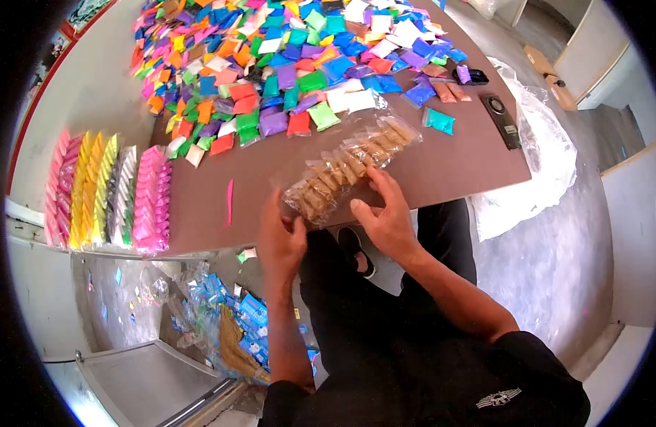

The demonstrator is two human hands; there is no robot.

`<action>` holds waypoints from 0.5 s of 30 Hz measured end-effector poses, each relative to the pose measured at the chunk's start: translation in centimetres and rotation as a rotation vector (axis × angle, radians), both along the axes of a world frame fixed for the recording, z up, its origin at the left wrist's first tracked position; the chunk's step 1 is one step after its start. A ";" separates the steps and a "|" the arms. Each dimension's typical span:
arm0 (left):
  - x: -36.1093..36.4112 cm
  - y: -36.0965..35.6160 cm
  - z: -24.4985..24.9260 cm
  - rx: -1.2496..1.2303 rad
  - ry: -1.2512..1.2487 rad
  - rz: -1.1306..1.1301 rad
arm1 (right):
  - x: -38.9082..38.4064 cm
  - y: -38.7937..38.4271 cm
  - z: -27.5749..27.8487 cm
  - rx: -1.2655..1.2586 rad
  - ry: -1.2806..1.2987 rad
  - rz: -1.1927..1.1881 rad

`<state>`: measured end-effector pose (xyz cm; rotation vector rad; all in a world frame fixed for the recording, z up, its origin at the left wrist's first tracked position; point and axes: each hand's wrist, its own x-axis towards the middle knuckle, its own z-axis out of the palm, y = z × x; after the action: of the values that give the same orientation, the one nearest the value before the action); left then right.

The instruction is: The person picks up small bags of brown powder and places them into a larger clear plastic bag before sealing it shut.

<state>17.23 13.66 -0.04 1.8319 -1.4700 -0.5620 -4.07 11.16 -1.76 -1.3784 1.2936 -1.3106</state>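
A slanting row of brown packets in clear plastic wrapping lies in front of me, its lower left end at the table's near edge. My left hand is at that end, thumb and fingers apart and curved beside the wrapping. On the other side, my right hand has its index finger against the packets and its thumb held away, so it is open. Whether the left fingers press on the plastic is hard to see. A thin pink strip lies on the table to the left.
A large heap of small colourful packets covers the table's far side. Sorted rows of packets stand at the left. A dark handheld device lies near the right edge, beside white plastic sheeting. Below are a broom and blue packaging.
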 end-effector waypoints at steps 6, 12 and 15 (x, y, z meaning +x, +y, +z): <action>3.4 -0.5 -1.6 -0.322 -0.111 0.070 | -3.9 2.0 3.5 0.107 -0.071 0.276; 1.5 -2.6 -2.3 -0.500 -0.001 0.102 | -6.6 4.9 16.0 -0.154 -1.003 1.315; 1.8 -4.0 -4.8 -0.480 0.035 0.174 | -5.5 5.3 20.5 -0.370 -1.142 1.510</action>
<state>19.03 9.65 -4.80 1.5373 -1.2710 -0.1356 -9.56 16.45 18.70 -0.9974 -0.7485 -0.8380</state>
